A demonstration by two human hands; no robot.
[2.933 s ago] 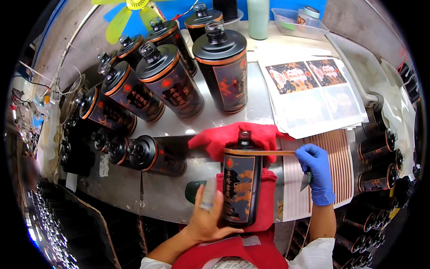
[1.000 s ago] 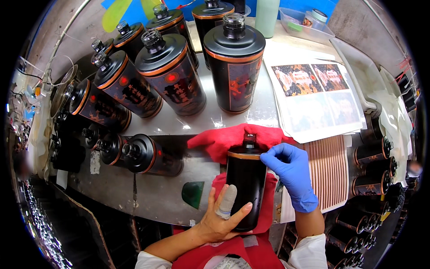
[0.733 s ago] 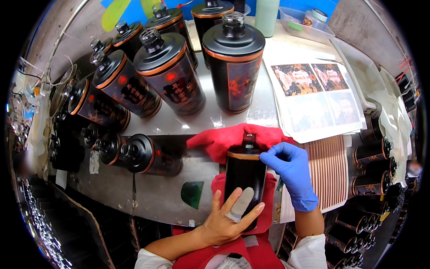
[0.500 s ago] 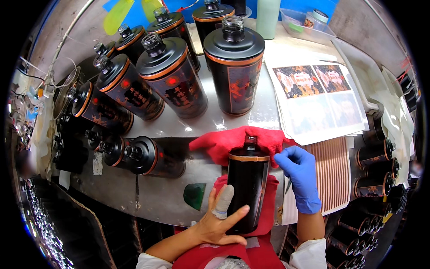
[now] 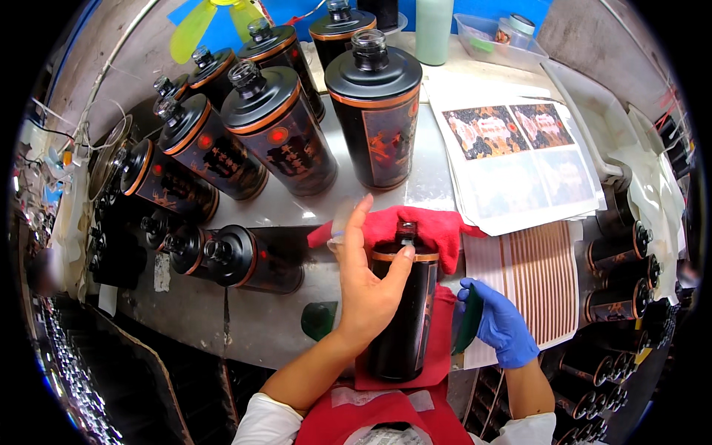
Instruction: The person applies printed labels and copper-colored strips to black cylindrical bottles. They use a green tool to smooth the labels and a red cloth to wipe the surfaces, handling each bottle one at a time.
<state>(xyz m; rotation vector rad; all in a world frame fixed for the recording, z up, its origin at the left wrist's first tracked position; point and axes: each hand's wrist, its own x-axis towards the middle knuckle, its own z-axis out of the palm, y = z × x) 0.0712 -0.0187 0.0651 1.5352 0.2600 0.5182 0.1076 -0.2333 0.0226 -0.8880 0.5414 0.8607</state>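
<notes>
A black bottle (image 5: pixel 400 326) with a copper-coloured ring at its shoulder and a bare glass neck lies in front of me on red cloth, its neck pointing away. My left hand (image 5: pixel 367 285) is over its upper left side, fingers stretched out and thumb at the shoulder by the neck. A whitish wrap on one finger is blurred. My right hand (image 5: pixel 504 322), in a blue glove, holds a thin dark green scraper-like piece (image 5: pixel 468 319) on edge, just right of the bottle. Another dark green piece (image 5: pixel 319 320) lies on the metal table to the left.
Several decorated black bottles (image 5: pixel 374 141) stand at the back and left; others lie on their sides at left. Printed sheets (image 5: pixel 519 178) and a striped sheet (image 5: pixel 541 282) lie at right. A red cloth (image 5: pixel 437 226) is bunched behind the bottle neck. More bottles (image 5: pixel 619 304) fill the far right.
My left hand has moved from the bottle's lower side up to its shoulder. My right hand has come down and turned, showing the green piece's face beside the bottle.
</notes>
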